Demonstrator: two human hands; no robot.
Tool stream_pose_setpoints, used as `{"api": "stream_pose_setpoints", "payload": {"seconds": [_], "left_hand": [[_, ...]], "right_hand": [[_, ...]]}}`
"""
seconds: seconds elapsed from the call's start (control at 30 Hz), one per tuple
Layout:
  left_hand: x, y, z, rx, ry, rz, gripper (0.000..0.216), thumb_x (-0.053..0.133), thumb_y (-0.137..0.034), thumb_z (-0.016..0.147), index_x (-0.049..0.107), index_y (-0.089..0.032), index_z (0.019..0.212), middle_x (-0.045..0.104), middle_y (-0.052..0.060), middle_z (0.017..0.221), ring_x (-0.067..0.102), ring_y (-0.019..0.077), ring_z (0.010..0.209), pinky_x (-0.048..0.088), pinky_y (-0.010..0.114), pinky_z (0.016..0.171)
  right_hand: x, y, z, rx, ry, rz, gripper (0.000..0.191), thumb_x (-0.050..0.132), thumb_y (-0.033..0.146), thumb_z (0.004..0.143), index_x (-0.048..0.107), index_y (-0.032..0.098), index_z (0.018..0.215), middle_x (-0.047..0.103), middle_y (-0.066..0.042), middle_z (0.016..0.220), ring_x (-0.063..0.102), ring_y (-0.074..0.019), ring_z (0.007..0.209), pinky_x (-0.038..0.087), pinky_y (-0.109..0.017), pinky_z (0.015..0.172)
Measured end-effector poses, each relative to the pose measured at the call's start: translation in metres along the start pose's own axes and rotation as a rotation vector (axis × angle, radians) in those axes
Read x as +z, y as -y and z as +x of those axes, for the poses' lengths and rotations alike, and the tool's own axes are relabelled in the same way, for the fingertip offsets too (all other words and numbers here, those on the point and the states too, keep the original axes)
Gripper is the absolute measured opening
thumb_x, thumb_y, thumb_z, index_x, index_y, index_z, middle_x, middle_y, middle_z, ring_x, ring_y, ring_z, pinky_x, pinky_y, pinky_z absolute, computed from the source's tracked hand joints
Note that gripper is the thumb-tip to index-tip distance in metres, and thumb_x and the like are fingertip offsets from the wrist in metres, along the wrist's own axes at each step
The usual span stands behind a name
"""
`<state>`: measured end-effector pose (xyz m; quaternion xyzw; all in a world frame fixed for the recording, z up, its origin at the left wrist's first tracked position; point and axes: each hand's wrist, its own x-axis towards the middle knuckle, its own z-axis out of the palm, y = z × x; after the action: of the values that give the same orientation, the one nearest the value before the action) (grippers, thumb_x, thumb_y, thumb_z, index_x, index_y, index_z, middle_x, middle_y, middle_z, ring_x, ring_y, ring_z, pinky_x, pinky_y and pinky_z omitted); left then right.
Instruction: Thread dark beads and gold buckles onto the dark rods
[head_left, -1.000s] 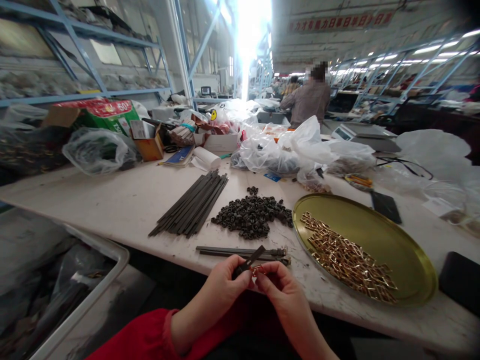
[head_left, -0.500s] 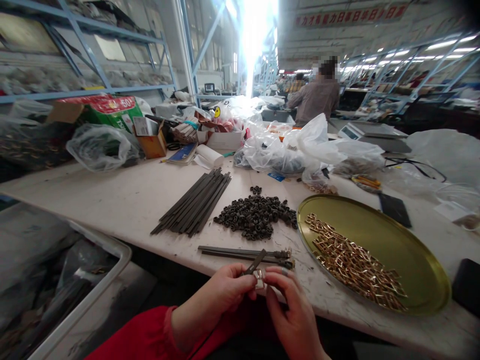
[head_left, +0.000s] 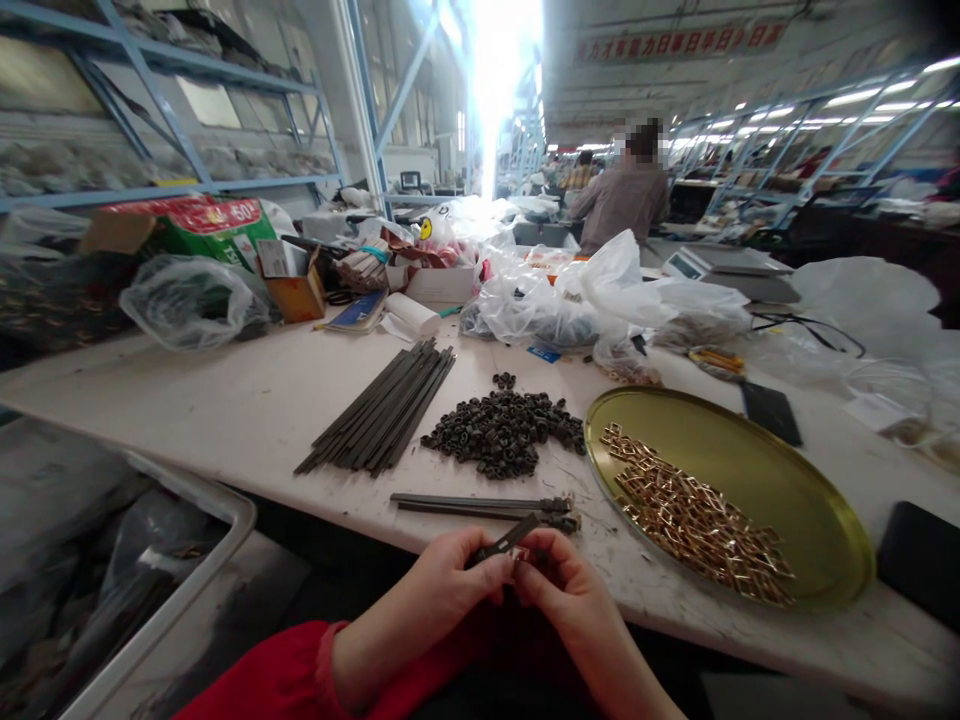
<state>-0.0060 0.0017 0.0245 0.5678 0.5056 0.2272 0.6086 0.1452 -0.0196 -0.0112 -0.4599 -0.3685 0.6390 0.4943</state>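
Observation:
My left hand [head_left: 450, 580] is closed around a dark, flat strap [head_left: 519, 534], whose end with a small light slot sticks out above the fingers. My right hand [head_left: 568, 585] touches it from the other side, fingertips pinching a small metal buckle [head_left: 517, 556] at the strap. Most of the buckle is hidden by the fingers. Just beyond both hands, a few straps with buckles [head_left: 480, 507] lie side by side near the table's edge. Farther back are a heap of small dark loops [head_left: 502, 430] and a bundle of plain dark straps [head_left: 379, 410].
On the right, a gold-coloured oval tray [head_left: 817, 500] holds many metal buckles [head_left: 697, 520]. Black flat objects lie beside it. Plastic bags [head_left: 570, 300] and boxes crowd the back of the table [head_left: 225, 400]. A white bin [head_left: 240, 520] stands at lower left; a person [head_left: 622, 200] is farther off.
My right hand's fingers have closed in on the buckle, which showed plainly before and is now mostly covered. The strap end has tilted flatter. The whole view has shifted slightly.

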Motion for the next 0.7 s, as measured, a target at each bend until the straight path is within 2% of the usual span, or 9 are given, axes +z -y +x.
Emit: {"api": "stream_pose_setpoints", "payload": {"seconds": [0.07,0.2,0.37,0.5,0.6,0.7], "left_hand": [[-0.007,0.001,-0.002,0.021,-0.006,0.012,0.028,0.045,-0.042,0.079,0.054,-0.015,0.076,0.053,-0.003,0.057,0.046,0.0114,0.058,0.035,0.022,0.058],[-0.019,0.005,-0.008,0.035,-0.011,0.171,0.026,0.045,-0.037,0.082,0.055,-0.016,0.073,0.052,-0.003,0.059,0.045,0.0111,0.059,0.035,0.021,0.058],[-0.010,-0.001,-0.014,0.122,-0.001,0.331,0.025,0.042,-0.032,0.085,0.061,-0.015,0.080,0.060,0.001,0.073,0.052,0.0144,0.069,0.038,0.022,0.064],[0.004,-0.012,-0.015,0.158,-0.002,0.342,0.023,0.040,-0.027,0.085,0.060,-0.016,0.084,0.064,0.003,0.080,0.056,0.0167,0.075,0.041,0.024,0.070],[0.010,-0.015,-0.016,0.140,-0.009,0.283,0.016,0.041,-0.017,0.080,0.055,-0.015,0.086,0.062,0.002,0.077,0.057,0.0159,0.073,0.042,0.024,0.068],[0.010,-0.016,-0.019,0.129,0.038,0.247,0.014,0.041,-0.012,0.077,0.053,-0.016,0.082,0.061,0.001,0.075,0.055,0.0152,0.072,0.043,0.025,0.068]], "right_hand": [[-0.001,0.004,-0.001,0.018,-0.046,0.074,0.031,0.076,0.036,0.061,0.062,0.018,0.081,0.059,0.004,0.060,0.051,-0.0093,0.051,0.042,-0.022,0.050],[-0.001,0.011,-0.005,0.097,-0.103,0.335,0.036,0.078,0.030,0.061,0.061,0.019,0.091,0.060,0.006,0.061,0.053,-0.0062,0.050,0.044,-0.017,0.050],[0.007,0.009,-0.013,0.237,-0.053,0.565,0.038,0.079,0.023,0.061,0.060,0.019,0.093,0.063,0.004,0.066,0.055,-0.0043,0.051,0.047,-0.015,0.051],[0.015,0.001,-0.018,0.283,0.019,0.564,0.037,0.078,0.028,0.062,0.059,0.016,0.092,0.062,0.003,0.064,0.053,-0.0047,0.049,0.045,-0.016,0.048],[0.019,-0.003,-0.019,0.185,0.011,0.476,0.034,0.077,0.034,0.062,0.059,0.015,0.084,0.058,0.004,0.059,0.048,-0.0042,0.046,0.040,-0.015,0.045],[0.020,-0.003,-0.021,0.111,-0.017,0.353,0.033,0.076,0.037,0.062,0.058,0.015,0.078,0.056,0.005,0.056,0.045,-0.0046,0.046,0.036,-0.015,0.045]]}}
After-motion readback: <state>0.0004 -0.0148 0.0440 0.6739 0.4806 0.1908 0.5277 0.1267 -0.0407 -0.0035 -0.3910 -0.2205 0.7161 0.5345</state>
